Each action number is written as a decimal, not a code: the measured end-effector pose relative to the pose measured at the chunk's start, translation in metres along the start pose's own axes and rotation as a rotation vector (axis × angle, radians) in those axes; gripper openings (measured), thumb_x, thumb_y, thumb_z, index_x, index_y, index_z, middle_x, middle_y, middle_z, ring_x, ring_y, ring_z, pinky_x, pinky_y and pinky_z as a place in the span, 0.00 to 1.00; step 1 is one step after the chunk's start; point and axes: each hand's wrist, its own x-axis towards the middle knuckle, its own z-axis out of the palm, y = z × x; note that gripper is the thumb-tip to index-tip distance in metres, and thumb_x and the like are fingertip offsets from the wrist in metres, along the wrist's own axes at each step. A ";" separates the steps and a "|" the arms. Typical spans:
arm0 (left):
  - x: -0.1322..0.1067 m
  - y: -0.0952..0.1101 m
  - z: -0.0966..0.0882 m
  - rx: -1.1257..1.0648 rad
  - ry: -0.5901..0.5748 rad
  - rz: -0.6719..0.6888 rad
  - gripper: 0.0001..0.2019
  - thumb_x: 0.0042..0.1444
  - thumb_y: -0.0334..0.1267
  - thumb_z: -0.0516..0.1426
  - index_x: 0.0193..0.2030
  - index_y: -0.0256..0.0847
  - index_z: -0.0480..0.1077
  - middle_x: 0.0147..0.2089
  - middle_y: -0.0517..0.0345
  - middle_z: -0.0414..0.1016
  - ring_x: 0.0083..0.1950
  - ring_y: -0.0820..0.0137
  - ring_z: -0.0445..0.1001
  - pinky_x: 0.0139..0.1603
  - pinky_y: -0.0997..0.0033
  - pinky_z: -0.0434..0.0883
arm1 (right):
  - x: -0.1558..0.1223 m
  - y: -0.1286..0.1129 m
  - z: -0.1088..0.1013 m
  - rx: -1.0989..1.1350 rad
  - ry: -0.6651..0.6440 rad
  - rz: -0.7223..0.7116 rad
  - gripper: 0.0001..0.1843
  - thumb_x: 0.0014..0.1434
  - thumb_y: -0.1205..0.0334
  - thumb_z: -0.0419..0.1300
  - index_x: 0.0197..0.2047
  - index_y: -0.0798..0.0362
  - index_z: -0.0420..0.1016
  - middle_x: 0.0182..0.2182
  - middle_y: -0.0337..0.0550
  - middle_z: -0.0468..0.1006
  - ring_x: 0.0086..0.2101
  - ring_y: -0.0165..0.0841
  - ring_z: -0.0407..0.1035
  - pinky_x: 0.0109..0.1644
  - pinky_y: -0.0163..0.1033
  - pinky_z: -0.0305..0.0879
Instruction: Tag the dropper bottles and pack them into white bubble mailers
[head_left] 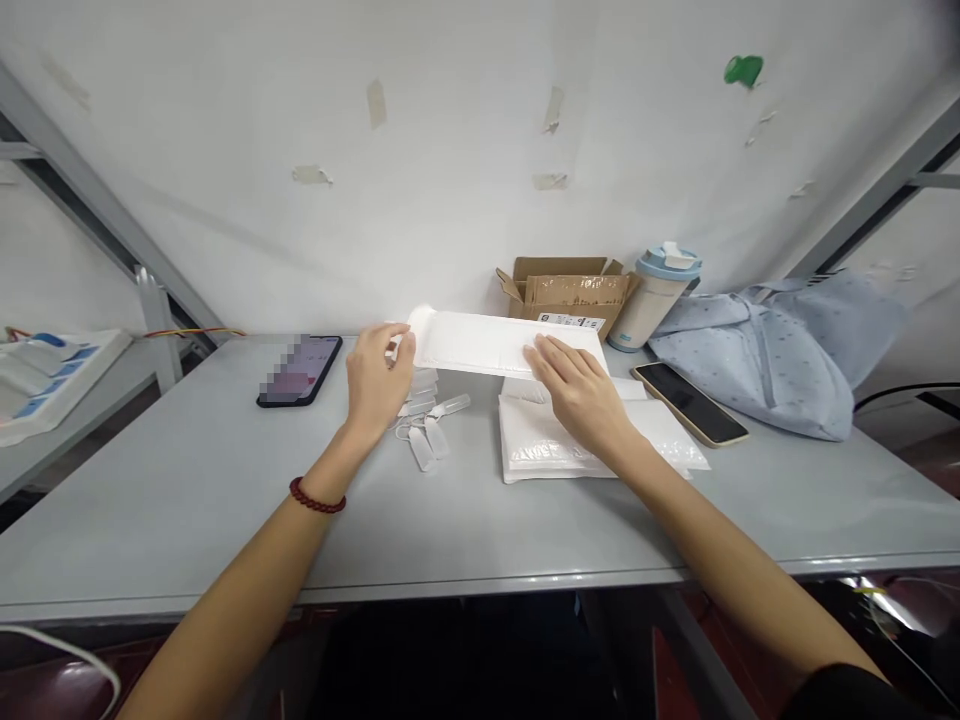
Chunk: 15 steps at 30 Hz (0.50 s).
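Observation:
A white padded envelope [476,342] is held up level above the table, its flap end to the left. My left hand [380,370] pinches that left end between thumb and fingers. Across the envelope's right part lies my right hand [576,385], gripping it with the fingers on top; the thumb is hidden. Beneath my right hand rests a stack of white padded envelopes [544,445]. Just right of my left hand, several small white tags [435,437] with loops lie on the table, partly covered by the raised envelope.
At the back stand an open cardboard box [577,290] and a tumbler with a blue lid [652,295]. A light blue cloth bag [757,360] and a phone [690,403] lie to the right. Another phone [304,370] is at the left of the grey table [420,530].

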 end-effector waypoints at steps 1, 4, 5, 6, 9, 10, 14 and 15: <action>0.001 0.001 -0.001 -0.093 -0.076 -0.125 0.14 0.56 0.38 0.55 0.47 0.35 0.72 0.46 0.48 0.74 0.38 0.66 0.74 0.37 0.67 0.71 | 0.000 0.000 0.000 0.008 0.003 -0.003 0.23 0.63 0.77 0.42 0.57 0.61 0.65 0.56 0.59 0.69 0.56 0.44 0.63 0.53 0.48 0.64; 0.001 0.004 0.000 -0.427 -0.267 -0.459 0.26 0.50 0.32 0.59 0.57 0.29 0.64 0.40 0.48 0.75 0.31 0.68 0.75 0.35 0.67 0.73 | -0.001 -0.001 0.001 0.039 0.000 0.004 0.24 0.62 0.78 0.43 0.59 0.59 0.63 0.58 0.59 0.67 0.58 0.44 0.60 0.54 0.50 0.63; 0.001 0.006 0.000 -0.521 -0.288 -0.517 0.28 0.48 0.31 0.59 0.58 0.28 0.63 0.39 0.48 0.75 0.32 0.68 0.75 0.35 0.67 0.73 | -0.002 -0.002 0.001 0.048 -0.004 0.011 0.25 0.61 0.79 0.43 0.59 0.59 0.63 0.59 0.59 0.66 0.59 0.45 0.60 0.55 0.50 0.62; 0.000 0.007 0.000 -0.593 -0.293 -0.543 0.29 0.47 0.30 0.60 0.58 0.27 0.62 0.38 0.49 0.75 0.32 0.69 0.75 0.35 0.68 0.73 | -0.002 -0.002 0.001 0.054 -0.010 0.018 0.26 0.61 0.80 0.43 0.59 0.58 0.63 0.59 0.60 0.65 0.59 0.45 0.59 0.55 0.51 0.62; -0.001 0.008 -0.001 -0.715 -0.317 -0.529 0.26 0.45 0.28 0.61 0.54 0.31 0.67 0.38 0.52 0.75 0.35 0.70 0.74 0.35 0.71 0.73 | -0.002 -0.003 0.000 0.069 -0.039 0.043 0.27 0.58 0.81 0.44 0.59 0.57 0.62 0.60 0.60 0.63 0.60 0.46 0.57 0.56 0.53 0.60; -0.001 0.008 -0.001 -0.736 -0.350 -0.519 0.23 0.44 0.28 0.61 0.51 0.32 0.69 0.37 0.52 0.75 0.35 0.71 0.74 0.34 0.72 0.73 | -0.002 -0.004 -0.002 0.077 -0.049 0.050 0.28 0.58 0.81 0.45 0.59 0.56 0.61 0.61 0.61 0.62 0.61 0.47 0.56 0.56 0.54 0.59; -0.006 0.010 0.002 -0.746 -0.543 -0.531 0.11 0.43 0.29 0.60 0.36 0.33 0.74 0.32 0.55 0.75 0.33 0.72 0.73 0.34 0.73 0.71 | 0.000 -0.009 -0.009 0.128 -0.120 0.041 0.33 0.55 0.71 0.56 0.64 0.55 0.53 0.64 0.64 0.54 0.63 0.52 0.49 0.58 0.60 0.53; -0.008 0.011 0.003 -0.734 -0.594 -0.535 0.09 0.42 0.29 0.60 0.35 0.34 0.74 0.31 0.56 0.75 0.32 0.72 0.72 0.34 0.73 0.70 | 0.000 -0.011 -0.011 0.141 -0.144 0.030 0.36 0.54 0.67 0.59 0.64 0.54 0.51 0.65 0.64 0.51 0.63 0.55 0.46 0.59 0.62 0.51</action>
